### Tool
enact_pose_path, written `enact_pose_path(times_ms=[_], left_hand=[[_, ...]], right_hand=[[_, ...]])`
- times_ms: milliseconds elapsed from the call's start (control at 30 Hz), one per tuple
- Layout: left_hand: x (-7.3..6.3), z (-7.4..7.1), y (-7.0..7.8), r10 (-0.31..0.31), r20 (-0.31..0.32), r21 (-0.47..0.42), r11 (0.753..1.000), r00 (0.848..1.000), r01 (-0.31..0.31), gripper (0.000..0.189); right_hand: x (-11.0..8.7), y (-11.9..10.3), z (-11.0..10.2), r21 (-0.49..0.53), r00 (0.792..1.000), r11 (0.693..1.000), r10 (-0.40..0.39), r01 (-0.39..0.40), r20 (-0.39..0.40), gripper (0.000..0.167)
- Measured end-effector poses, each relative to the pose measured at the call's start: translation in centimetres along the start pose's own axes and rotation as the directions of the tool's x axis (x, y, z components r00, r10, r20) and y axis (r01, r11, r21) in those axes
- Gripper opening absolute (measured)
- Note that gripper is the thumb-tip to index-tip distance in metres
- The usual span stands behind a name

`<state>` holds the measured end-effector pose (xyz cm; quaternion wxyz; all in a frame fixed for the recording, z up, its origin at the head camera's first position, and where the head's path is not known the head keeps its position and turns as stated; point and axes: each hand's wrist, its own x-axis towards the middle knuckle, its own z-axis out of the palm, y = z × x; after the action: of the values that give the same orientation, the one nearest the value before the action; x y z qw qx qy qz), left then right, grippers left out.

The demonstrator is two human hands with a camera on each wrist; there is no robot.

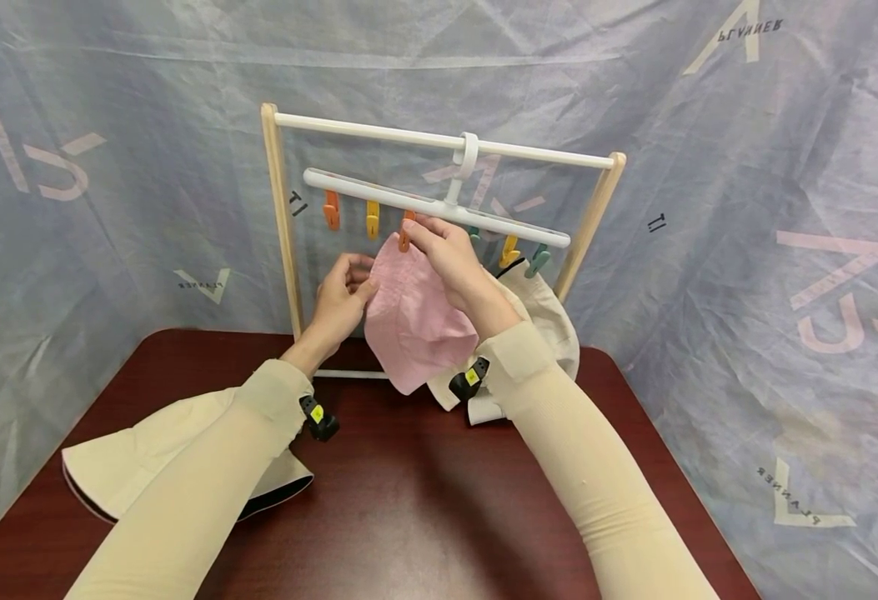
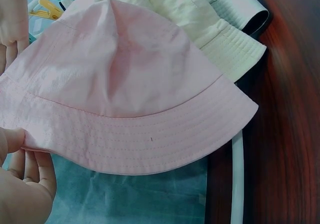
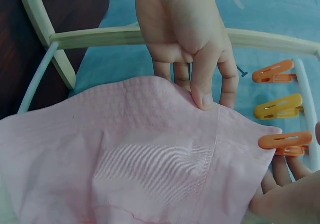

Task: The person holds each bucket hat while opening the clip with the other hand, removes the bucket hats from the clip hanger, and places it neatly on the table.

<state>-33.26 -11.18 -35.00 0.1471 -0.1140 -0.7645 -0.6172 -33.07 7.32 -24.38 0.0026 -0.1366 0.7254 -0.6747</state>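
Observation:
A pink bucket hat point(image 1: 416, 325) hangs brim-edge up below a white hanger bar point(image 1: 378, 194). My left hand point(image 1: 344, 304) pinches its brim between thumb and fingers, plainly seen in the left wrist view. At the hat's upper corner is an orange clothespin point(image 3: 285, 140), which overlaps the fabric. My right hand point(image 1: 449, 260) grips this clothespin, thumb on its front and fingers behind. Cream bucket hats point(image 1: 551, 321) hang to the right, partly hidden by my right arm, near a yellow clothespin point(image 1: 509, 252) and a green clothespin point(image 1: 539, 261).
The hanger hooks over the top rail point(image 1: 371, 129) of a wood-and-white rack standing on the dark red table point(image 1: 378, 500). Another cream hat point(image 1: 161, 446) lies on the left, partly under my left arm. Orange point(image 1: 331, 210) and yellow point(image 1: 373, 220) clothespins hang at the bar's left. Grey printed cloth point(image 1: 146, 208) surrounds the table.

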Motion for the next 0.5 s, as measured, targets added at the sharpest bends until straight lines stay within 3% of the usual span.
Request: enact_pose_path(times_ms=[200, 500], left_hand=[[-0.1, -0.1, -0.1, 0.004, 0.003, -0.004, 1.000, 1.000, -0.004, 0.031], [-0.1, -0.1, -0.2, 0.017, 0.003, -0.010, 1.000, 1.000, -0.017, 0.031]], right_hand=[[0.5, 0.5, 0.3, 0.076, 1.000, 0.997, 0.003, -0.002, -0.018, 0.045], [0.8, 1.2, 0.6, 0.056, 0.997, 0.997, -0.045, 0.049, -0.057, 0.047]])
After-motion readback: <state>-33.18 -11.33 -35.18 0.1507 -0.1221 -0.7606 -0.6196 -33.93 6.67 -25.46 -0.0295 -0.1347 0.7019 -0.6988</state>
